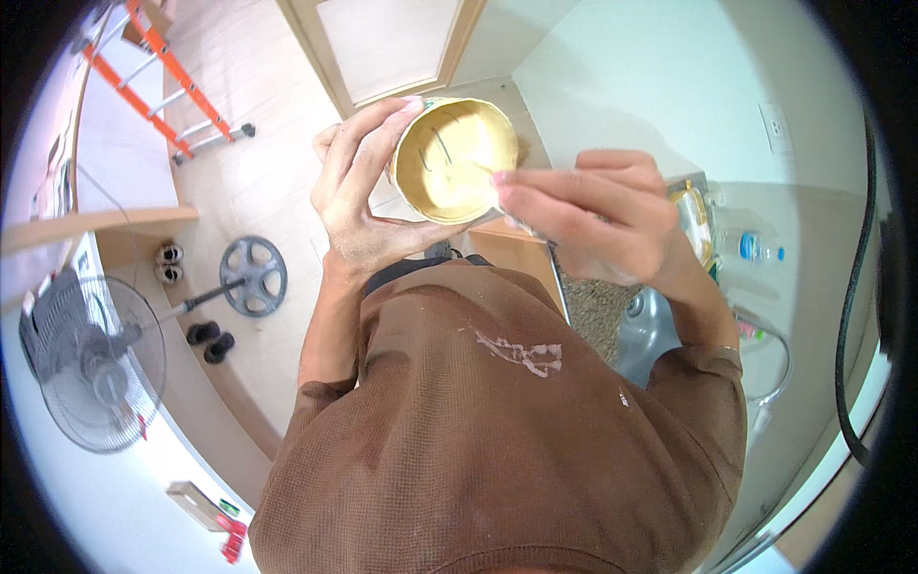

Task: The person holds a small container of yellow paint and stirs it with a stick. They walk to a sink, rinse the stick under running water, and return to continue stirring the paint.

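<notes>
A round yellow bowl (pixel 449 182), with several thin dark strokes on its inner surface, is held up in front of my chest with its mouth toward me. My left hand (pixel 361 191) grips it from the left, fingers along the upper rim and thumb under the lower rim. At the right side of the bowl is my right hand (pixel 607 215), its fingers pinched together and the fingertips at the rim. Something small and whitish shows by those fingertips, too blurred to name. The other fingers are curled.
An orange ladder (pixel 170 81) stands at the far left. Nearer on the left are a fan (pixel 100 368), a grey spoked round base (pixel 253 275) and dark shoes (pixel 212 342). On the right are a water bottle (pixel 760 247), a large clear container (pixel 650 330) and a black cable (pixel 849 316).
</notes>
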